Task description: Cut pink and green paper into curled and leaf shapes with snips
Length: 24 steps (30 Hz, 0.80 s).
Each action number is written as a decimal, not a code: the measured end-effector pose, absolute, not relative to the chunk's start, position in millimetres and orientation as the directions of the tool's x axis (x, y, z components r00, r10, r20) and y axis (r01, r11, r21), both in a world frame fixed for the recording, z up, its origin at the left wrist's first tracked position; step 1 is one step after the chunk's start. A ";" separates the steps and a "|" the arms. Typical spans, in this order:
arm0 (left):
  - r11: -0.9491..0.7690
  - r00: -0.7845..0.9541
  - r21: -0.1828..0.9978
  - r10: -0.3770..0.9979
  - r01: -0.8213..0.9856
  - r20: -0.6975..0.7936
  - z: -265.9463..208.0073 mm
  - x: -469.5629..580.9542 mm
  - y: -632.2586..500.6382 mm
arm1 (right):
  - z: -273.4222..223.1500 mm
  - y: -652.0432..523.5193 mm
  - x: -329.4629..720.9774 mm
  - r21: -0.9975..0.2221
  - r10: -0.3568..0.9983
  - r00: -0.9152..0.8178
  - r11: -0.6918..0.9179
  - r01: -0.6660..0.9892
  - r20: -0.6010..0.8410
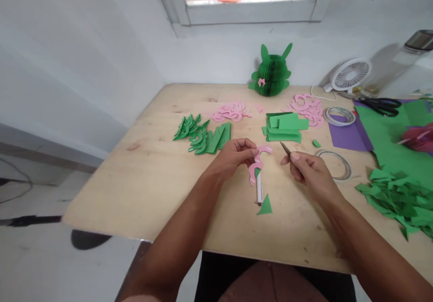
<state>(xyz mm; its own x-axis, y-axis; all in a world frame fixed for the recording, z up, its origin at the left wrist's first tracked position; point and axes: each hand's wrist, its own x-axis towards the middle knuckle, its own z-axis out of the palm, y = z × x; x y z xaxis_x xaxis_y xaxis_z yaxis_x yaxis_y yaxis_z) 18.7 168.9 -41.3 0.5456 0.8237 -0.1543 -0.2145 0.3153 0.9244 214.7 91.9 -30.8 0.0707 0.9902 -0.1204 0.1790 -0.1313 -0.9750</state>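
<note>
My left hand point(240, 153) pinches a curvy pink paper cutout point(255, 167) with short whitish strips on it, held above the table. My right hand point(306, 169) grips slim dark tweezers point(286, 148), their tip pointing up and left, apart from the cutout. Below the cutout lies a white pen point(259, 189), its upper end partly hidden. Close by is a green paper triangle point(265, 205). Beyond my hands sit a stack of green paper strips point(286, 126), folded green pieces point(213, 139), leaf-like green cutouts point(187, 126) and a pile of pink cutouts point(230, 111).
A green honeycomb paper figure point(272, 74) stands by the wall. More pink cutouts point(309, 108), tape rolls point(339, 116), purple paper point(350, 133), black scissors point(380, 106) and a white fan point(350, 74) are at the right. Green scraps point(399, 203) heap near the right edge.
</note>
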 end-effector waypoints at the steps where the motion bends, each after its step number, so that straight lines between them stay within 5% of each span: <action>1: 0.314 0.532 0.921 0.833 -0.231 -0.151 -41.0 20.7 167.6 | -31.2 92.0 214.3 -0.984 0.989 0.094 -0.122 0.129 -0.110; 12: 0.241 0.528 0.952 0.842 -0.187 -0.109 -46.7 40.3 151.3 | -35.5 94.0 200.7 -0.961 0.941 0.216 -0.232 -0.152 -0.261; 24: 0.212 0.540 0.968 0.835 -0.135 -0.107 -40.9 39.8 146.3 | -36.5 95.2 202.3 -0.975 0.933 0.307 -0.213 0.061 -0.185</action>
<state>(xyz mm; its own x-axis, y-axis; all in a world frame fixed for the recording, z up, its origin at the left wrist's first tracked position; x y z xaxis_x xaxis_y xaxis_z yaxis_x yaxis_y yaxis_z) 39.8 146.3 -40.9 0.5401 0.8348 -0.1070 -0.1353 0.2116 0.9680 202.3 95.2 -36.5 0.3074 0.9334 -0.1849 0.0606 -0.2131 -0.9751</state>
